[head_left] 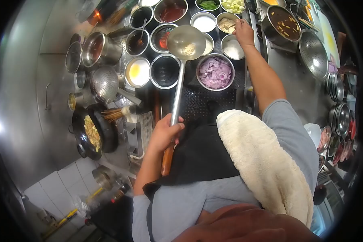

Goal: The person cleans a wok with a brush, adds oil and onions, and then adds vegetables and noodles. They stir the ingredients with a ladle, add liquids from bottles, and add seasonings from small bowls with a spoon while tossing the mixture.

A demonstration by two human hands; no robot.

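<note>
My left hand (165, 133) grips the wooden-ended handle of a long steel ladle (185, 42). The ladle's bowl hangs over the seasoning tins and holds a small heap of pale minced stuff. My right hand (244, 32) reaches far out to a steel bowl of beige paste (226, 20), its fingers closed on a small spoon dipped in it. Just below the ladle's bowl sits a bowl of sliced red onion (215, 72).
Several steel tins of sauces, oils and powders (165, 70) fill the counter. A black wok with food (90, 133) sits at left, with a strainer (105, 84) and a bamboo brush (117, 114) beside it. At right are a pot of brown sauce (284, 24) and a colander (313, 54). A cream towel (266, 161) hangs over my shoulder.
</note>
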